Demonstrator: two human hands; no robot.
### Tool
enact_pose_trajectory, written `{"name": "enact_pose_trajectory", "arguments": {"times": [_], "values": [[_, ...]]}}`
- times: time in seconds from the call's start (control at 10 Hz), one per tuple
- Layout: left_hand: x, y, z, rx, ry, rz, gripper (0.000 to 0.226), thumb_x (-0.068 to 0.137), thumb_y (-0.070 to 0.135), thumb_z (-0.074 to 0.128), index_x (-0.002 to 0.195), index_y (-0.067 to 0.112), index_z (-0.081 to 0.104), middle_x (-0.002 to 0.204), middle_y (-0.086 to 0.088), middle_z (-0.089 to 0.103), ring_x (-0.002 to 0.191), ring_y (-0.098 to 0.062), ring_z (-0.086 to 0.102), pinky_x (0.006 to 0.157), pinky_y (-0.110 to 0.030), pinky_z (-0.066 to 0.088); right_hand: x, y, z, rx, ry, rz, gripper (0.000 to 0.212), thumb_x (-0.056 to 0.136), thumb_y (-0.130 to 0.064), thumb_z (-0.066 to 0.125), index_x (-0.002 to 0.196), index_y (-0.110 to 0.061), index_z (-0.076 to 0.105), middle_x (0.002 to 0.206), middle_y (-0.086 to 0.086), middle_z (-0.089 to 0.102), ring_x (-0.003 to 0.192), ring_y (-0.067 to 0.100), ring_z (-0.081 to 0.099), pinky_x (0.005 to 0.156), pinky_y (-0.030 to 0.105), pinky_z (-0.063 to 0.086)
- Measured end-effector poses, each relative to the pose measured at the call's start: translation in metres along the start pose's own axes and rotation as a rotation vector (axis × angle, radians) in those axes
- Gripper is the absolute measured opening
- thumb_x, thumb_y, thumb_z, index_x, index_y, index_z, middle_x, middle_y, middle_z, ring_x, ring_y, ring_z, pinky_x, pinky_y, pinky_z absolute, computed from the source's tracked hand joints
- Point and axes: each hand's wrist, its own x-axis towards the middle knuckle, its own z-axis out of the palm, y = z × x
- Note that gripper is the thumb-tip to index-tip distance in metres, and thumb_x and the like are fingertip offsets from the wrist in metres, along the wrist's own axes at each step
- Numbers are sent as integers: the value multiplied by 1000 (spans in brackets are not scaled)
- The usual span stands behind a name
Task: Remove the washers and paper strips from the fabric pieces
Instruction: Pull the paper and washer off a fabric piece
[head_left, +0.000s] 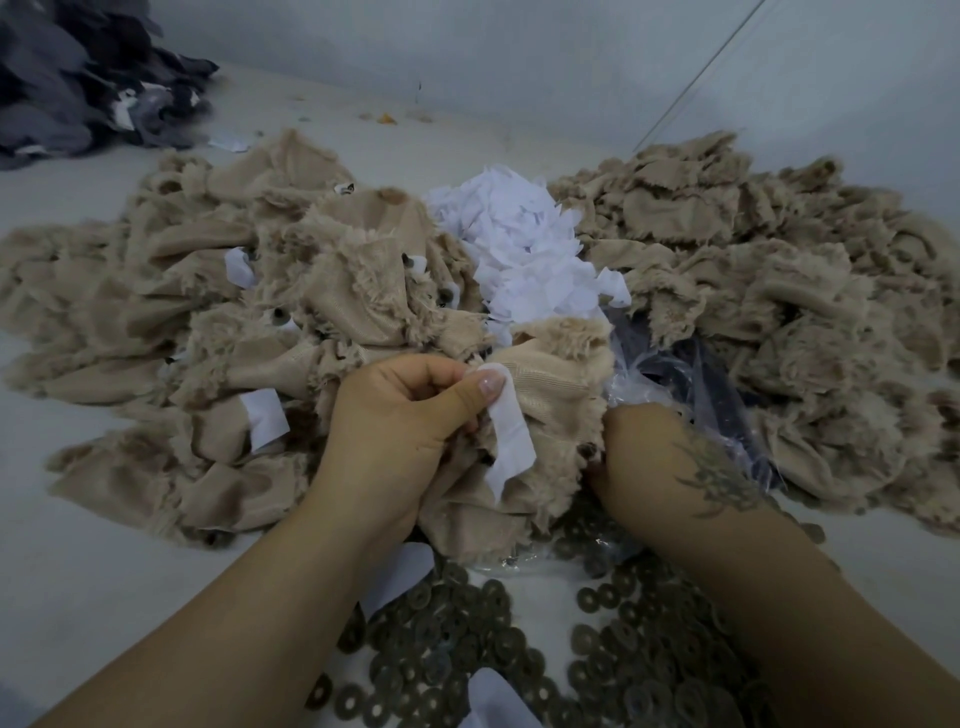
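Note:
My left hand (405, 415) pinches a white paper strip (511, 441) against a beige furry fabric piece (561, 384) in the middle foreground. My right hand (644, 457) is curled at that piece's right edge, its fingers hidden under the fabric, beside a dark washer (589, 451). Several dark washers (467, 644) lie spread on the table in front of me. A heap of white paper strips (524, 249) sits behind the held piece.
A beige fabric pile (218, 322) with strips and washers showing lies on the left; another beige pile (769, 291) lies on the right. A clear plastic bag (691, 384) sits by my right hand. Dark grey fabric (72, 78) is heaped at the back left.

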Motion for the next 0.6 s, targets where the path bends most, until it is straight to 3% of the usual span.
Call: {"name": "enact_pose_trajectory", "arguments": {"times": [0.1, 0.2, 0.3, 0.4, 0.5, 0.6], "values": [[0, 0, 1, -9, -13, -9, 15, 65, 31, 77, 62, 16, 74, 54, -4, 64, 44, -12, 53, 47, -20, 48, 0, 0, 2, 43, 103, -98, 57, 79, -9, 67, 58, -36, 22, 55, -12, 25, 46, 6, 27, 45, 18, 13], [-1, 1, 1, -39, -15, -18, 16, 66, 29, 77, 62, 14, 73, 52, -4, 62, 37, -10, 49, 41, -16, 42, 6, 4, 9, -2, 260, -312, 22, 71, -14, 59, 51, -19, 52, 50, 5, 50, 39, 22, 51, 40, 18, 31], [-1, 2, 0, -49, -8, 3, 18, 66, 31, 77, 63, 14, 73, 53, -4, 61, 38, -10, 49, 41, -17, 41, 8, -4, 22, -46, 413, -356, 69, 13, -13, 92, 68, -6, 51, 48, 6, 54, 31, 20, 17, 37, 13, 34], [-1, 3, -1, -47, -3, 17, 23, 60, 38, 79, 64, 16, 73, 56, -5, 64, 46, -14, 53, 47, -22, 47, 9, -5, 37, 55, 537, -375, 99, 0, -18, 92, 80, -16, 34, 42, 0, 52, 60, 18, 43, 60, 3, 30], [0, 6, -4, -59, 8, 19, 30, 57, 43, 79, 65, 15, 73, 61, -9, 64, 57, -26, 53, 59, -36, 51, 16, 2, 38, 137, 537, -600, 23, 64, -13, 54, 78, -15, 37, 44, 6, 53, 50, 10, 49, 39, 15, 40], [2, 7, -6, -65, 10, 19, 29, 56, 44, 79, 63, 16, 73, 61, -10, 63, 61, -28, 54, 68, -42, 52, 18, 0, 25, 115, 496, -538, 14, 63, -11, 47, 53, -4, 55, 44, 7, 52, 30, 16, 50, 29, 20, 37]]}}
